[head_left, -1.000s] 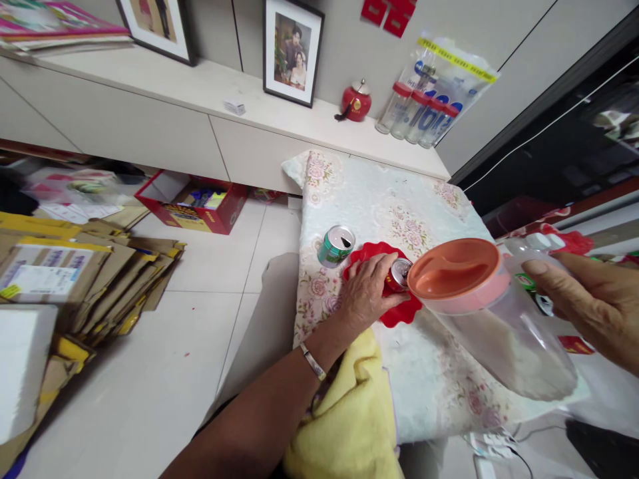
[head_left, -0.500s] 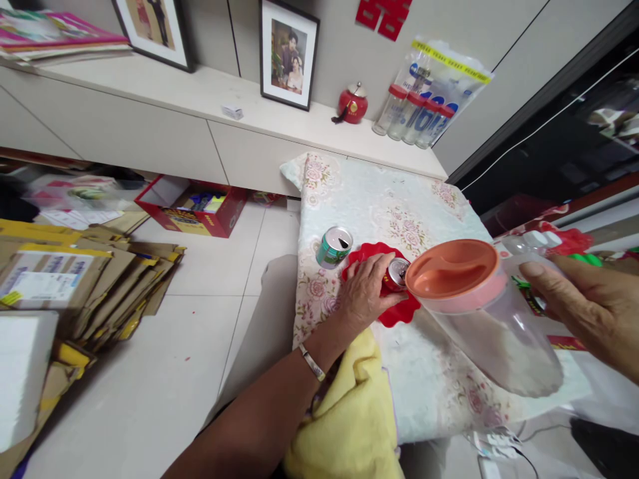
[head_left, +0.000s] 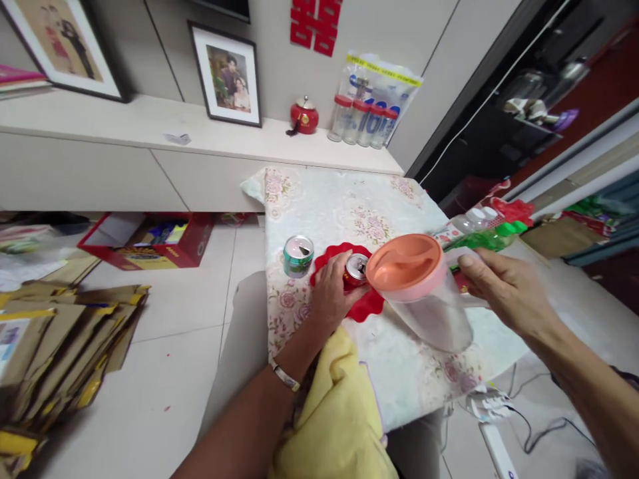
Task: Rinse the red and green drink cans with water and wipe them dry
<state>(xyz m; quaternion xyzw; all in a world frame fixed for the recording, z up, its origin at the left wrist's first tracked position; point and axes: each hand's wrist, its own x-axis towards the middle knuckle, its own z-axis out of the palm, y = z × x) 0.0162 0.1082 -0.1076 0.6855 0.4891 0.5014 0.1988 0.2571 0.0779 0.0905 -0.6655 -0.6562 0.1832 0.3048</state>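
Observation:
My left hand (head_left: 333, 289) is closed around a red can (head_left: 353, 274) with an opened top, over a red scalloped plate (head_left: 367, 311). Whether the can rests on the plate I cannot tell. My right hand (head_left: 502, 286) grips the handle of a clear plastic pitcher (head_left: 429, 316) with an orange lid (head_left: 407, 263). The pitcher tilts left, its lid end close beside the red can. No liquid is visible leaving it. Left of the plate, an opened green can (head_left: 298, 256) stands upright on the flowered tablecloth (head_left: 319, 206).
A yellow cloth (head_left: 329, 412) lies over my lap at the table's near edge. Green and clear bottles (head_left: 479, 236) stand to the right. Flattened cardboard (head_left: 64, 332) and a red box (head_left: 150, 239) are on the floor at left. A power strip (head_left: 489, 406) lies below right.
My view has turned to the right, so the scene shifts left. My right hand and forearm show more fully. Both hands keep their holds, and the pitcher stays tilted beside the red can.

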